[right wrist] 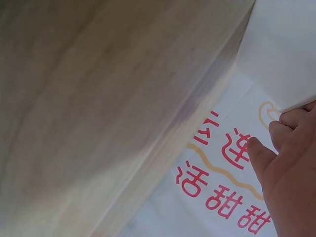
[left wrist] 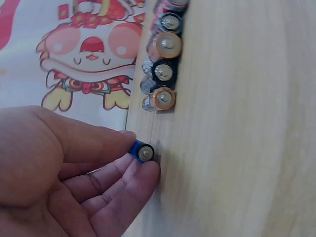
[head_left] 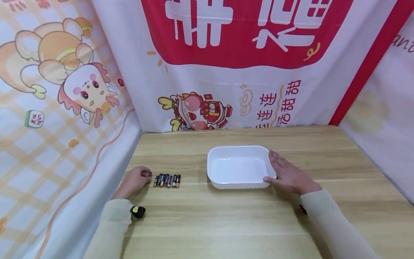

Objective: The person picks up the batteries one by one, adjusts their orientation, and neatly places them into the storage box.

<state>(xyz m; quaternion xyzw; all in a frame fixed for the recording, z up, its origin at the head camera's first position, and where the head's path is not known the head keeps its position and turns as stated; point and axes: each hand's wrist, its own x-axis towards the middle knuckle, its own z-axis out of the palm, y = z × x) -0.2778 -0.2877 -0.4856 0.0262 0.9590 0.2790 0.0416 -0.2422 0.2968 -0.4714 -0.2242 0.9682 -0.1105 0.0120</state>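
My left hand [head_left: 136, 180] pinches a small blue battery [left wrist: 143, 152] between thumb and fingertips, just left of a row of batteries [head_left: 167, 180]. In the left wrist view, the row's nearest battery [left wrist: 164, 98] has a copper-coloured end, and the held one is apart from it. My right hand [head_left: 289, 176] rests against the right end of a white rectangular dish [head_left: 239, 184], its fingers extended along the side and the thumb at the near corner. The dish's inside holds nothing visible. In the right wrist view, the fingers touch the dish's white wall [right wrist: 281, 54].
Everything lies on a wood-grain table [head_left: 207, 223]. A white printed cloth [head_left: 207, 79] hangs behind the table's far edge, and another cartoon cloth [head_left: 64, 144] runs along the left edge. A pale cloth [head_left: 381, 118] borders the right.
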